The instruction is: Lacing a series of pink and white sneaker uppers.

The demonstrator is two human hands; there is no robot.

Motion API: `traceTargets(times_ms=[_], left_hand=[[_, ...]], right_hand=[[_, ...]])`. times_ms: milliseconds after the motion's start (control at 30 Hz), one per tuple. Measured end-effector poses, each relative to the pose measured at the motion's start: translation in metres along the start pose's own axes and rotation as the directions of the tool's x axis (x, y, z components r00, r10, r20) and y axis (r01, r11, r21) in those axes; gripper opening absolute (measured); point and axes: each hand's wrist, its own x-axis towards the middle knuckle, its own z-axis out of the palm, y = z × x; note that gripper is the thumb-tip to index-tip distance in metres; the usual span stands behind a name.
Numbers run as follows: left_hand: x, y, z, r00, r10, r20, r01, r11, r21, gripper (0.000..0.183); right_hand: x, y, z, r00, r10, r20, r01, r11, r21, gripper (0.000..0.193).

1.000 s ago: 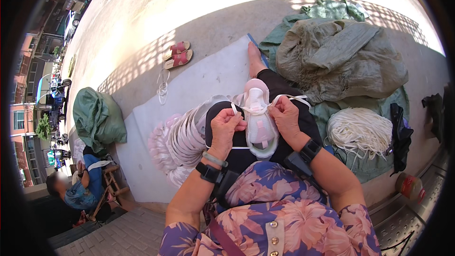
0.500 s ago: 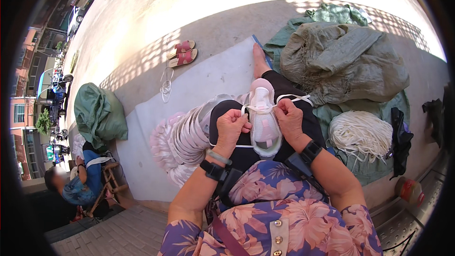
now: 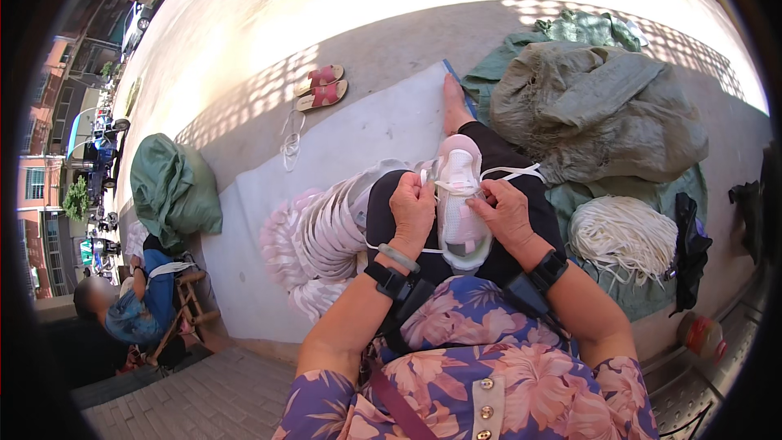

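Observation:
A pink and white sneaker (image 3: 466, 224) rests on my lap, toe pointing away from me. A white shoelace (image 3: 517, 171) crosses its upper, one loose length trailing right over my dark trouser leg. On the sneaker's left side my left hand (image 3: 413, 210) is closed, pinching the lace between thumb and fingers. My right hand (image 3: 507, 213) is closed at the other side, its fingertips on the lace at the middle of the shoe. Just left of my knee lies a curved stack of pale pink and white sneakers (image 3: 326, 224), packed tightly together.
White laces (image 3: 623, 236) lie heaped on green cloth at right, below a large grey-green sack (image 3: 603, 110). A white sheet (image 3: 248, 220) covers the ground. Pink sandals (image 3: 323, 94) sit beyond it. Left are a green bag (image 3: 175, 191) and a seated person (image 3: 134, 314).
My left hand has shifted inward toward the sneaker's lacing, and my right hand has come slightly lower along the shoe. The whole view has tilted a little.

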Motion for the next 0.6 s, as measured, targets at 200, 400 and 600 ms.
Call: traceTargets(times_ms=[200, 400, 600], left_hand=[[0.002, -0.003, 0.011, 0.992, 0.113, -0.062, -0.11, 0.992, 0.057, 0.009], [0.0, -0.002, 0.013, 0.981, 0.174, -0.091, -0.163, 0.98, 0.116, 0.01], [-0.005, 0.005, 0.014, 0.963, 0.238, -0.126, -0.212, 0.959, 0.189, 0.012]], right_hand=[[0.005, 0.005, -0.005, 0.991, 0.066, 0.118, -0.069, 0.997, 0.023, 0.025], [0.004, 0.007, -0.005, 0.987, 0.101, 0.128, -0.114, 0.988, 0.101, 0.026], [0.003, 0.0, -0.009, 0.988, 0.064, 0.142, -0.071, 0.997, 0.043, 0.025]])
